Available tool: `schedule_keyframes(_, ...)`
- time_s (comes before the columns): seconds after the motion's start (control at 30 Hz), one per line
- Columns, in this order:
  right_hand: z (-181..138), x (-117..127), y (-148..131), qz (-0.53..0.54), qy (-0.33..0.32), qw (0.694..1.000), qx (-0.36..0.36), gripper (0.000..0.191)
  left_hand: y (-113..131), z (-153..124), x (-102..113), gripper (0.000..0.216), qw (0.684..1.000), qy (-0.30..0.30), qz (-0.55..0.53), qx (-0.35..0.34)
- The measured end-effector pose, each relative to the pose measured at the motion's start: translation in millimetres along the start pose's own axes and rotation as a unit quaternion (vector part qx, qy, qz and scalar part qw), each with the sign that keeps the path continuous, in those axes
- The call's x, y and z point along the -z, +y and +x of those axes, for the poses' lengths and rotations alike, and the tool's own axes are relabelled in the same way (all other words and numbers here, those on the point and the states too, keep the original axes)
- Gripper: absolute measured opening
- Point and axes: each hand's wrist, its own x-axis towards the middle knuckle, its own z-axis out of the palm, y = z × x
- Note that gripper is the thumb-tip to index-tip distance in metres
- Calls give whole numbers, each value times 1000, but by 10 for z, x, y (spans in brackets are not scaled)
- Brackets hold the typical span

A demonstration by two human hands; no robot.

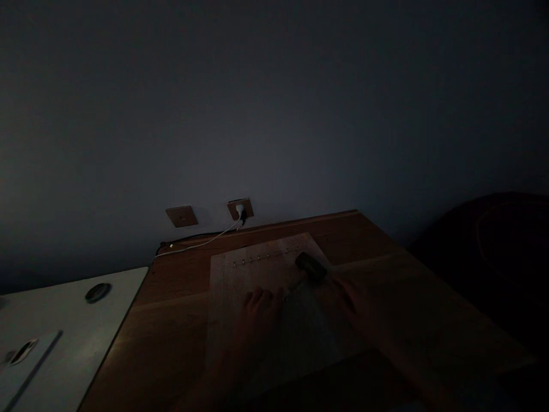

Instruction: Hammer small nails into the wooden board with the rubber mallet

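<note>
The view is very dark. On a pale, flat board (pixel 227 297), several small nail-like metal pins (pixel 259 257) stand in a row near the far edge. My left hand (pixel 259 306) is closed over the middle of the board, its fingers curled. From its fingertips a thin pale rod (pixel 294 285) points up to the right; its exact kind cannot be made out. My right hand (pixel 351 300) is closed around the handle of a hammer. The dark hammer head (pixel 311 266) is over the board's right part, close to the rod's far end.
The board lies on a brown wooden table (pixel 171 326). Behind it is a wall with two socket plates (pixel 182 216); a white plug (pixel 240 209) and cable (pixel 206 243) run along the table's back. At left, a white surface (pixel 115 303) bears a dark round object (pixel 98 292).
</note>
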Motion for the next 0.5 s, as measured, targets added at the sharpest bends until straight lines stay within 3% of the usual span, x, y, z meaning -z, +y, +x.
schedule_keyframes(0.1,-194,10,-35,-66,-7,998,21,39,-370,-382,-117,42,997,71,34,6)
schedule_keyframes(0.2,-289,20,-93,-102,-7,995,20,38,-839,-865,-409,43,988,120,77,55)
schedule_keyframes(0.3,-297,48,-157,-141,-8,990,13,38,-1083,-1167,-655,51,988,115,79,71)
schedule_keyframes(0.4,-275,124,-132,-180,-10,983,13,38,-1017,-1110,-673,52,995,73,53,30)
schedule_keyframes(0.5,-253,260,63,-211,-10,977,0,40,-780,-763,-537,50,999,40,19,11)
